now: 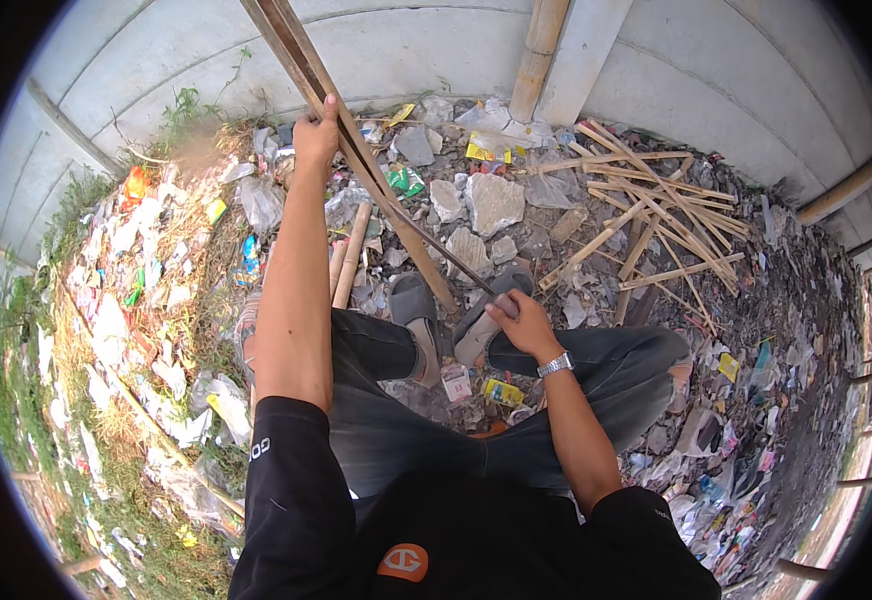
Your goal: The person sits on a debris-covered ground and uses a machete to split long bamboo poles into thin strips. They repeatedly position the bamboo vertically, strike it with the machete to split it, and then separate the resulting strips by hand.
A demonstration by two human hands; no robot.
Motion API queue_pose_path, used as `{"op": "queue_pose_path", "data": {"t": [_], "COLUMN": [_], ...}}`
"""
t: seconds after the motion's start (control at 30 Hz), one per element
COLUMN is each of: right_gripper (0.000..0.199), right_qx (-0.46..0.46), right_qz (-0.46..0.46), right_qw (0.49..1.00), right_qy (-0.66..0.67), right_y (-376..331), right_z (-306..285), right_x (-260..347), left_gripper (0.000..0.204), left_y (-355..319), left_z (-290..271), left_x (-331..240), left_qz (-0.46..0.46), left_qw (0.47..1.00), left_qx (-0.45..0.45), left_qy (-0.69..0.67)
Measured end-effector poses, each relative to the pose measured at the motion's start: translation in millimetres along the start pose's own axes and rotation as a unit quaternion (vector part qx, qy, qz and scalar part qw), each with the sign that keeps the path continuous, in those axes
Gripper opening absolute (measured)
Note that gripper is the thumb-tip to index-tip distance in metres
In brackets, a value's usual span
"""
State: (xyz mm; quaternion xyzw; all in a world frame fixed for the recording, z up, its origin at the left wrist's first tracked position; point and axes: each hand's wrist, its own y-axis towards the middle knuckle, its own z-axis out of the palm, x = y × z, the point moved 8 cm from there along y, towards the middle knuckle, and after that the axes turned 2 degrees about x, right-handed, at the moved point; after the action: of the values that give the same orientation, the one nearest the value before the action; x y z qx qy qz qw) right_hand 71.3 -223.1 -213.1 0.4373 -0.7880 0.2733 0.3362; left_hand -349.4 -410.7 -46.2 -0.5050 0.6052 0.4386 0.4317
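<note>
A long bamboo pole (364,160) slants from the top of the view down to the ground by my feet. A dark lengthwise split runs along it. High on the pole, my left hand (318,138) is closed around it, thumb up along its side. My right hand (526,325), with a watch on the wrist, is closed around the handle of a long knife (458,262). The dark, narrow blade reaches up and left to the bamboo, its far part lying in or against the split. Exactly where the tip ends is hard to make out.
Split bamboo strips (656,205) lie in a loose pile at the right. Broken concrete lumps (494,203) sit ahead of my sandalled feet. Short bamboo pieces (352,255) lie left of the pole. Litter covers the ground. A grey panel wall (736,90) curves behind, with an upright bamboo post (538,60).
</note>
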Motion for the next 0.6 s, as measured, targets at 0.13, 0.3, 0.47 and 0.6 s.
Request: {"op": "queue_pose_path", "data": {"t": [0.13, 0.3, 0.47, 0.6], "right_gripper": [0.05, 0.053, 0.052, 0.047], "right_qx": [0.0, 0.033, 0.099, 0.109], "right_qz": [0.006, 0.008, 0.007, 0.031], "right_qw": [1.0, 0.997, 0.994, 0.993], "right_qy": [-0.021, -0.069, -0.042, 0.028], "right_y": [-4.9, -5.0, -17.7, -43.8], "right_z": [-27.6, -20.6, -10.2, -19.1], "right_x": [9.8, 24.2, 29.8, 65.1], "left_gripper": [0.07, 0.069, 0.072, 0.1], "left_y": [-6.3, 8.5, 18.3, 13.1], "left_z": [-6.8, -20.9, -7.4, 6.0], "left_x": [47.1, 84.0, 90.1, 73.4], "left_qz": [0.022, -0.031, -0.028, -0.065], "left_qw": [0.994, 0.986, 0.941, 0.844], "left_qx": [-0.05, 0.001, 0.111, 0.188], "left_qy": [-0.095, -0.166, -0.317, -0.499]}}
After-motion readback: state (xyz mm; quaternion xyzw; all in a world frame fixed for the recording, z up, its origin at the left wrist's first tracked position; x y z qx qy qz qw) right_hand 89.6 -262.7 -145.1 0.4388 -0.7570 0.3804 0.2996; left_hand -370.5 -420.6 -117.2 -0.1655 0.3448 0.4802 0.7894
